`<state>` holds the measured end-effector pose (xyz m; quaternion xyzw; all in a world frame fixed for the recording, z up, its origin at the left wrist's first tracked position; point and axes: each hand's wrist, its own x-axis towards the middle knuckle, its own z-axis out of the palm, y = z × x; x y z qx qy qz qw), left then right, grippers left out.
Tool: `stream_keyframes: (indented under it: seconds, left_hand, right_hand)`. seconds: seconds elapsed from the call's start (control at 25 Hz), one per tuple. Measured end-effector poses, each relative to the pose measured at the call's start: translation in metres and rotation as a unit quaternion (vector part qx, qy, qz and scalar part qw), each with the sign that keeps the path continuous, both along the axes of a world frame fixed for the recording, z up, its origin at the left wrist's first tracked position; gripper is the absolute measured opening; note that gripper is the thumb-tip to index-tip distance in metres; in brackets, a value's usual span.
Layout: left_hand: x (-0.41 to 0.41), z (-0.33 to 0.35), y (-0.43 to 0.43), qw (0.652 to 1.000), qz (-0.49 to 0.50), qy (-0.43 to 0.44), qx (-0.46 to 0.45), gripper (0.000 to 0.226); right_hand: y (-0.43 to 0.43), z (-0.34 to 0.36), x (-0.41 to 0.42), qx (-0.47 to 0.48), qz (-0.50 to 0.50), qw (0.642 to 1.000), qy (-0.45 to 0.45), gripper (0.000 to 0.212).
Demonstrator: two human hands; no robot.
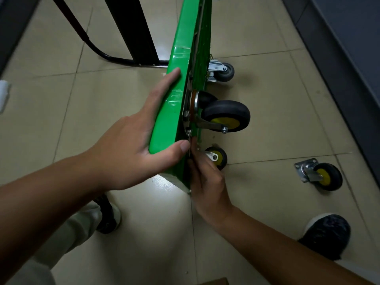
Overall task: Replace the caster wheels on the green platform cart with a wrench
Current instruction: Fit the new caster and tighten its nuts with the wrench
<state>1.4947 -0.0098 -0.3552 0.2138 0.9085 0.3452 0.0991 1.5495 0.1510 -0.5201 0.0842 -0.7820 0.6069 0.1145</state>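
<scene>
On tiled floor [267, 99], green cart [180, 60] stands on edge. Left hand [131, 145] clasps its near corner, thumb wrapped round. Right hand [207, 182] reaches the plate of mounted caster [226, 115]; grip unclear. Loose caster [320, 175] lies right.

The fingers [197, 168] of the right hand [208, 188] lie partly hidden behind the green cart [181, 58], itself cropped at the top.

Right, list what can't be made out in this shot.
Head view only.
What the right hand has in its grip: hidden behind the cart edge; wrench or nut, cannot tell.
Bolts beside the big wheel: small, blurred.
Small yellow wheel: partly behind the right hand.
Cart's far end: cut off by the top edge.
</scene>
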Motion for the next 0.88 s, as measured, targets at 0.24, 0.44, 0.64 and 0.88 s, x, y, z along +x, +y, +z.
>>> stream_keyframes:
  seconds: [0.24,0.44,0.64,0.88]
  left_hand:
    - [0.000,0.002,-0.001,1.000,0.004,-0.004,-0.014,0.095]
    - [0.000,0.004,0.000,1.000,-0.005,0.005,-0.031,0.097]
    - [-0.003,0.007,0.000,0.999,-0.021,-0.002,-0.045,0.100]
    - [-0.004,0.006,-0.005,0.998,-0.025,0.002,-0.052,0.098]
  right_hand:
    - [0.005,0.046,0.002,-0.016,0.024,0.984,-0.177,0.041]
    - [0.010,0.092,-0.006,0.026,-0.022,0.976,-0.217,0.027]
    - [0.008,0.143,-0.022,-0.082,-0.047,0.905,-0.415,0.024]
    - [0.027,0.082,0.023,-0.047,-0.037,0.915,-0.400,0.025]
